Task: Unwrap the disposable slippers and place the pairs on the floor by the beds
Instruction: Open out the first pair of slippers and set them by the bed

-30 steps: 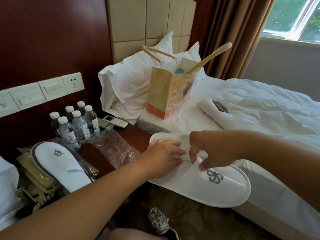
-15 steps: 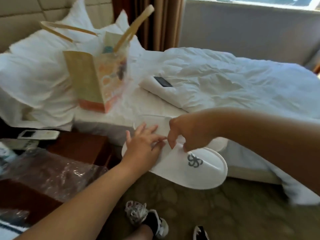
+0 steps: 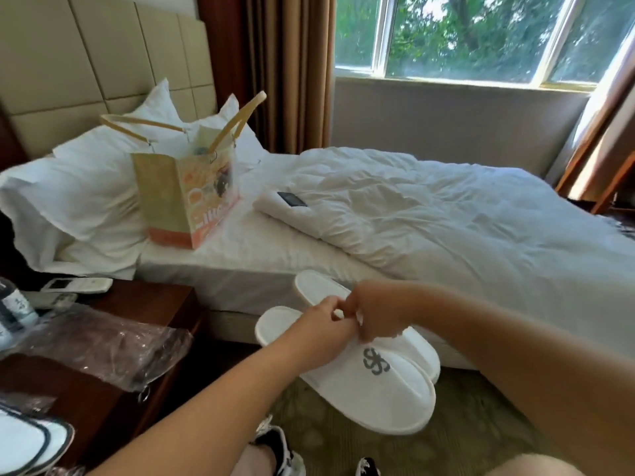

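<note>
I hold a pair of white disposable slippers [image 3: 371, 389] with a grey logo, in the air beside the bed [image 3: 446, 235], above the carpet. The two slippers overlap, fanned slightly apart. My left hand [image 3: 323, 324] and my right hand [image 3: 374, 314] both pinch the slippers at their middle, fingers touching. An empty clear plastic wrapper [image 3: 103, 341] lies crumpled on the dark wooden nightstand [image 3: 144, 400]. Another white slipper pair [image 3: 27, 444] with dark trim shows at the lower left edge.
A paper gift bag [image 3: 185, 197] stands on the bed beside the pillows [image 3: 75, 201]. A dark phone [image 3: 292, 199] lies on the folded duvet. A remote [image 3: 79, 285] and a water bottle [image 3: 13, 307] sit on the nightstand. My shoes [image 3: 281, 451] stand on patterned carpet.
The view has swung right and up toward the window. The slippers have lowered beside the bed, and the second slipper now shows fanned out from behind the first.
</note>
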`<move>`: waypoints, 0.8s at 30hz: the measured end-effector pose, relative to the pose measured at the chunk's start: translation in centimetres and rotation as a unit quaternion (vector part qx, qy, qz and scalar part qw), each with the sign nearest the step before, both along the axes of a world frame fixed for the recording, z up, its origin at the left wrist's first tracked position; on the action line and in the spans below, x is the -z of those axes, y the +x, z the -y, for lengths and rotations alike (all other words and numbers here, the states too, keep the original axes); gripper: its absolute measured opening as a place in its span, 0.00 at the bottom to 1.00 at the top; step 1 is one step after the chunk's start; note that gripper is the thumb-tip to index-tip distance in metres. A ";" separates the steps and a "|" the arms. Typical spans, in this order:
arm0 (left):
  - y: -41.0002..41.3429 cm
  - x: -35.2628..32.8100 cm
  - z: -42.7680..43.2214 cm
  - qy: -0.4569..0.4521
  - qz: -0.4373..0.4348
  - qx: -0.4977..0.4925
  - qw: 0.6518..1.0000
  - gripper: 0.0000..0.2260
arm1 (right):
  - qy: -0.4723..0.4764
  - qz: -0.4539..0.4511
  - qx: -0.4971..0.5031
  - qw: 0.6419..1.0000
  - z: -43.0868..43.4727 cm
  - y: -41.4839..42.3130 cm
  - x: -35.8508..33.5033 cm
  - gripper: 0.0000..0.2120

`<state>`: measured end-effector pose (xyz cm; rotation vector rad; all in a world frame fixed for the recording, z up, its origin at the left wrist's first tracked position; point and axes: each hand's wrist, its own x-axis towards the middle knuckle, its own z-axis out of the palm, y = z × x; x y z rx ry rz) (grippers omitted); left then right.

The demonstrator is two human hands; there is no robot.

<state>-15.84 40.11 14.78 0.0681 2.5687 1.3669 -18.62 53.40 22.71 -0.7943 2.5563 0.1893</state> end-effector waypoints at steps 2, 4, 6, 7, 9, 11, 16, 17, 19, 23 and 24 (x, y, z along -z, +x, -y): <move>-0.1 -1.0 -0.8 -0.011 0.045 0.057 0.997 0.18 | 0.000 -0.012 0.012 1.000 -1.1 0.8 0.4 0.20; -0.8 -1.2 -1.5 -0.047 0.059 0.112 0.991 0.31 | -0.012 -0.006 0.041 0.999 -2.0 0.8 1.0 0.22; -1.6 -0.8 -3.1 -0.089 0.045 0.130 0.986 0.39 | -0.049 0.010 0.074 0.996 -3.5 0.5 1.9 0.23; -2.1 -0.4 -3.9 -0.103 0.035 0.127 0.986 0.38 | -0.069 0.014 0.087 0.994 -4.3 0.1 2.4 0.23; -3.2 0.4 -5.6 -0.124 0.030 0.124 0.984 0.34 | -0.108 0.027 0.105 0.988 -6.0 -0.8 3.7 0.22; -4.5 1.3 -6.9 -0.149 0.042 0.137 0.978 0.30 | -0.150 0.054 0.119 0.980 -7.5 -1.9 5.1 0.20; -8.2 4.3 -8.6 -0.205 0.101 0.173 0.958 0.32 | -0.207 0.098 0.135 0.964 -11.2 -5.4 9.3 0.22; -9.0 5.2 -8.8 -0.213 0.118 0.183 0.953 0.32 | -0.208 0.093 0.134 0.964 -12.0 -6.3 10.3 0.22; -10.7 6.8 -9.3 -0.241 0.141 0.200 0.939 0.31 | -0.199 0.093 0.136 0.966 -13.7 -8.1 12.5 0.21; -13.7 10.8 -10.3 -0.280 0.157 0.230 0.919 0.24 | -0.151 0.156 0.142 0.966 -15.9 -10.9 17.9 0.28; -14.4 12.2 -10.6 -0.288 0.163 0.238 0.913 0.23 | -0.139 0.167 0.142 0.966 -16.2 -11.4 19.7 0.27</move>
